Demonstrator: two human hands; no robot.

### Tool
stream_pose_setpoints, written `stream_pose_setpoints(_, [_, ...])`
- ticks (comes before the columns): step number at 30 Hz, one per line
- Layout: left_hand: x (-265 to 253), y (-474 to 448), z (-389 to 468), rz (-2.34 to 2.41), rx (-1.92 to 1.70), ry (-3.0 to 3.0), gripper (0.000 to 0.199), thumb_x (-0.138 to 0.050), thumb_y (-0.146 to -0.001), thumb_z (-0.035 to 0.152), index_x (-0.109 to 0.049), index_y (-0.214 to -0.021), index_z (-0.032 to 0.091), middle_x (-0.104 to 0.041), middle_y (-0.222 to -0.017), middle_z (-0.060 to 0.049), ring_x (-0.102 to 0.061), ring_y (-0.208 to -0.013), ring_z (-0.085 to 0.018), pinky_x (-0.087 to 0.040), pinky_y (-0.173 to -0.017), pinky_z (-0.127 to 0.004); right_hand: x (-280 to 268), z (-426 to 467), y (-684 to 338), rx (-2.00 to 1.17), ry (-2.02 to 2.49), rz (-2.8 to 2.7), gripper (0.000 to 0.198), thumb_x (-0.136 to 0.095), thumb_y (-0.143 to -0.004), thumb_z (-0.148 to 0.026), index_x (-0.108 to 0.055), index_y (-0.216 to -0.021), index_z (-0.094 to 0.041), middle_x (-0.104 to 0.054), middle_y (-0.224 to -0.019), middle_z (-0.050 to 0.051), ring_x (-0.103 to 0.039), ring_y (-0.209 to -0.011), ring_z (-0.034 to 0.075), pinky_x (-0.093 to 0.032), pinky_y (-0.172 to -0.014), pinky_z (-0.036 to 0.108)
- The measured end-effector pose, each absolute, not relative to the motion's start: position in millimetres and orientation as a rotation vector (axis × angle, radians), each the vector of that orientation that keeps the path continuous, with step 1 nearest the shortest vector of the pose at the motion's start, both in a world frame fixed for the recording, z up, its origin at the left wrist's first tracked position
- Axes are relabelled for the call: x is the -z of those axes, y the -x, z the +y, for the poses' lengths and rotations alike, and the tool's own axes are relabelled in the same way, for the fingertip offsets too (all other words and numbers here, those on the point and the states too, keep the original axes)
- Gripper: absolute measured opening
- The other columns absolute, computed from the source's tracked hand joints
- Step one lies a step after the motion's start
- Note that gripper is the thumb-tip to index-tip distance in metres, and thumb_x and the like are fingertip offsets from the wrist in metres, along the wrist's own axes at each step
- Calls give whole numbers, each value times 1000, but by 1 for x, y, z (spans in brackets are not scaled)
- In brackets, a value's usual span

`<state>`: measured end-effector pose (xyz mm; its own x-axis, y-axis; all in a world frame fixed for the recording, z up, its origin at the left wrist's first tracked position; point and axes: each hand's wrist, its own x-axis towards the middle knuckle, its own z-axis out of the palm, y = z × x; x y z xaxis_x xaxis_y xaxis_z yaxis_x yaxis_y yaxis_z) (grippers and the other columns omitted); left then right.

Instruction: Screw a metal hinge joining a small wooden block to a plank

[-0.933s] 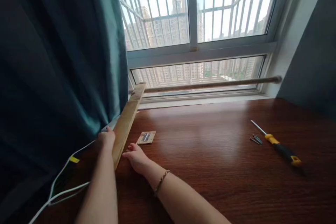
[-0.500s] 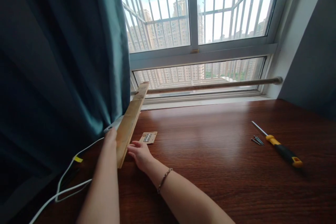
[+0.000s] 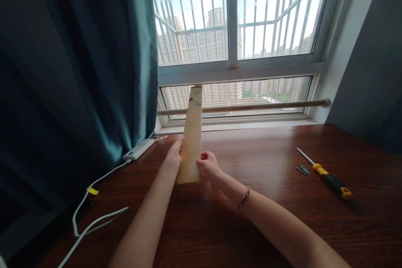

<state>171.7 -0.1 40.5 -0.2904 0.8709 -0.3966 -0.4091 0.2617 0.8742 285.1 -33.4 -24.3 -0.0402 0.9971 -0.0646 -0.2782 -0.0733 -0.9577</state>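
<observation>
A long pale wooden board [image 3: 192, 134] is held between my two hands, its far end pointing at the window. My left hand [image 3: 174, 153] grips its left edge, the fingers partly hidden by the wood. On the opposite edge, my right hand [image 3: 210, 164] pinches the board near its close end, a beaded bracelet on that wrist. To the right on the table lie a screwdriver [image 3: 328, 180] with a yellow and black handle and several screws [image 3: 303, 170]. The small card with metal hardware seen earlier is out of sight.
A white power strip [image 3: 140, 149] with a white cable [image 3: 82, 201] runs along the left, beside a dark teal curtain [image 3: 125, 71]. The brown wooden tabletop [image 3: 260, 209] reaches the windowsill. A horizontal rail [image 3: 264, 106] crosses in front of the window.
Both hands have moved the board to the right, to the middle of the view, and it points more straight ahead. My right hand now grips its edge. The hardware card no longer shows.
</observation>
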Motion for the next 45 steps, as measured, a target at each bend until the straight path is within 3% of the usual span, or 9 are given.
stream_pose_setpoints(4, [-38, -225, -18, 1167, -1163, -607, 5, -55, -68, 8, -57, -66, 11, -57, -50, -2, -56, -47, -14, -49, -50, -25, 14, -56, -368, -1366, 988, -1077, 18, -63, -50, -10, -61, -68, -14, -62, -66, 0, -56, -66, 15, -43, -69, 27])
stream_pose_setpoints(8, [-25, -272, -42, 992, -1034, -712, 26, -52, -56, -9, -59, -71, 10, -64, -66, -5, -61, -63, -14, -51, -65, -26, 18, -85, -441, -1335, 1002, -1174, 21, -69, -54, -20, -64, -73, -13, -65, -70, 3, -58, -72, 18, -42, -74, 31])
stream_pose_setpoints(13, [1, -314, -56, 870, -988, -761, 30, -59, -51, -11, -54, -72, 10, -63, -71, -6, -63, -69, -16, -50, -77, -29, 36, -114, -501, -1412, 943, -1228, 29, -70, -63, -27, -65, -88, -13, -67, -90, 9, -60, -89, 23, -42, -83, 35])
stream_pose_setpoints(19, [17, -343, -68, 901, -951, -761, 38, -64, -46, -11, -50, -72, 13, -61, -72, -5, -63, -71, -16, -49, -77, -30, 46, -137, -526, -1460, 952, -1209, 30, -70, -65, -29, -66, -91, -15, -68, -93, 11, -62, -88, 23, -45, -82, 34])
stream_pose_setpoints(27, [31, -360, -79, 951, -969, -768, 44, -67, -42, -11, -49, -73, 14, -61, -76, -6, -63, -77, -19, -48, -79, -32, 38, -153, -543, -1436, 1101, -1268, 43, -70, -62, -38, -66, -98, -14, -67, -97, 13, -61, -93, 28, -44, -88, 41])
stream_pose_setpoints(37, [33, -361, -84, 1014, -925, -889, 41, -72, -37, -6, -54, -68, 13, -64, -75, -7, -62, -76, -20, -47, -79, -34, 36, -150, -553, -1399, 1248, -1413, 45, -72, -58, -41, -68, -93, -15, -69, -91, 12, -62, -92, 28, -45, -87, 42])
stream_pose_setpoints(45, [36, -325, -69, 1040, -829, -1368, 35, -79, -49, 22, -65, -81, 13, -66, -90, -12, -60, -88, -24, -44, -83, -36, 34, -149, -557, -1367, 1339, -1473, 44, -72, -58, -40, -68, -95, -17, -69, -92, 12, -62, -91, 29, -48, -84, 41])
